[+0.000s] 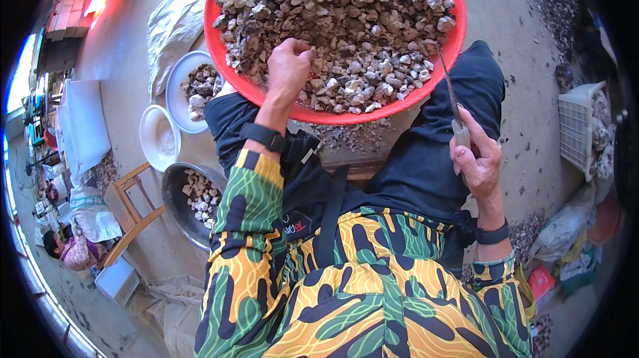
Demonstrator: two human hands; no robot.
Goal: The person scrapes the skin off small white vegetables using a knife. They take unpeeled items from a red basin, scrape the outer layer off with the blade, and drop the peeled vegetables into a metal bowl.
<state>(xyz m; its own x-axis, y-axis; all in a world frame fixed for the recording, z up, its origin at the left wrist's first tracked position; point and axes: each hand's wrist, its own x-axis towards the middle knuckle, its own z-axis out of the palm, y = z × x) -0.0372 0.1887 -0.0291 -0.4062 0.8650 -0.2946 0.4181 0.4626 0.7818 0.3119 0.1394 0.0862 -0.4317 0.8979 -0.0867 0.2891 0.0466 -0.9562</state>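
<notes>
A red plastic basin [462,3] sits across my knees, heaped with rough chunks [349,3], some pale and some dark brown. My left hand [290,66] reaches over its near rim, fingers curled down against the pile. Whether a chunk is between those fingertips is hidden. In my right hand [478,155] is the pale handle of a thin, dark-bladed knife [451,89]. Its blade points up past the basin's right rim, with the narrow tip bent over toward the chunks. Smaller, paler pieces [357,81] lie in the near part of the basin.
Left of my knee, a white-blue basin [173,113] and a black basin [174,218] hold chunks. A white bowl [159,138] stands between them, near a wooden chair [135,208]. A filled plastic crate [574,128] is at right. Another person [80,253] is far left.
</notes>
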